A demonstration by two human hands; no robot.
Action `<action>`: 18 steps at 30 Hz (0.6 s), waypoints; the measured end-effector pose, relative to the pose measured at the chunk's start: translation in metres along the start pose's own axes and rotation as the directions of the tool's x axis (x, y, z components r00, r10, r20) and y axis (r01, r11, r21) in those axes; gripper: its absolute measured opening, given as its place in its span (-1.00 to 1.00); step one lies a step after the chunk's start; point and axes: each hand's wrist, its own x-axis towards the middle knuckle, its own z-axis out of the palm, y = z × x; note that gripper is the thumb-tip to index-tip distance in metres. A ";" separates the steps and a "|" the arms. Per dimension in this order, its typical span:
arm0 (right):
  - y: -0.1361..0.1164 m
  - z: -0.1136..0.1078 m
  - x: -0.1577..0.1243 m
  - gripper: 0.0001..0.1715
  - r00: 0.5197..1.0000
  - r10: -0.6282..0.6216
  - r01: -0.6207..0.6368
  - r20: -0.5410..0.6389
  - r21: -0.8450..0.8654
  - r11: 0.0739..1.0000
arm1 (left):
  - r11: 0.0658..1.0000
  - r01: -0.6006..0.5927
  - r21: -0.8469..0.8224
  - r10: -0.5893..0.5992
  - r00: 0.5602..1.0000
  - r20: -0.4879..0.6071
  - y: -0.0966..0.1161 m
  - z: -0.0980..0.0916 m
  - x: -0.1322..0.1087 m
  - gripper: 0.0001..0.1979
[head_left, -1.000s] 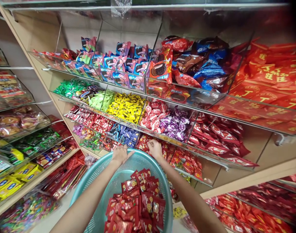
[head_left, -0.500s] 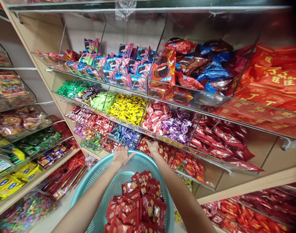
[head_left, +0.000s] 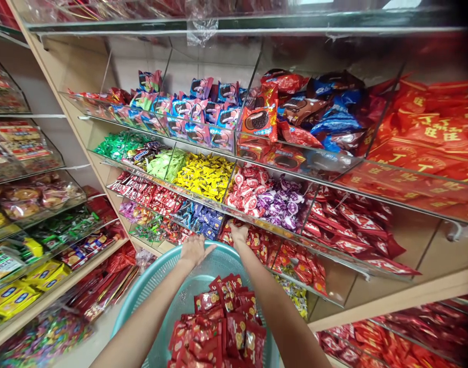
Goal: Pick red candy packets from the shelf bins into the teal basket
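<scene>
My left hand (head_left: 195, 250) is hooked over the far rim of a turquoise plastic basket (head_left: 136, 286), thumb lying along the rim. Inside the basket is a heap of small red sachets (head_left: 218, 327) with orange fruit pictures. Beyond the rim, my right hand (head_left: 239, 233) reaches into a low shelf compartment among red candy packets (head_left: 261, 245); its thumb stands apart, and the other fingers are partly hidden. No packet shows clearly in its grasp. Both forearms pass over the basket.
Clear shelf fronts (head_left: 264, 225) overhang my right hand. Around it lie blue candies (head_left: 206, 217), red-and-white and purple twisted candies (head_left: 289, 202), and yellow candies (head_left: 205, 176). Orange-patterned packets (head_left: 301, 266) sit to the right. Another shelf unit (head_left: 45, 276) stands at left.
The view has tilted slightly up, so the shelves and basket sit a little lower in the picture. Both hands keep nearly the same places at the basket rim and the compartment.
</scene>
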 end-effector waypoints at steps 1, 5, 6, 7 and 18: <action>0.000 -0.004 -0.001 -0.57 1.000 0.022 -0.022 -0.010 0.018 1.000 | 1.000 -0.001 0.000 0.001 1.000 -0.003 0.000 0.000 0.000 -0.22; 0.002 -0.023 -0.011 -0.67 0.985 0.158 -0.173 0.075 0.290 0.941 | 1.000 -0.005 0.019 0.005 1.000 -0.011 0.000 -0.001 0.000 -0.23; 0.003 -0.029 -0.014 -0.69 0.974 0.188 -0.223 0.127 0.386 0.895 | 1.000 -0.006 0.023 0.006 1.000 -0.009 0.000 -0.001 0.000 -0.23; 0.005 -0.035 -0.017 -0.71 0.961 0.210 -0.273 0.183 0.469 0.840 | 1.000 -0.006 0.025 0.006 1.000 -0.006 0.000 -0.001 -0.001 -0.23; 0.018 -0.095 -0.053 -0.76 0.807 0.031 -0.516 0.590 0.679 0.521 | 1.000 0.011 0.023 -0.011 1.000 0.027 0.003 -0.004 -0.002 -0.22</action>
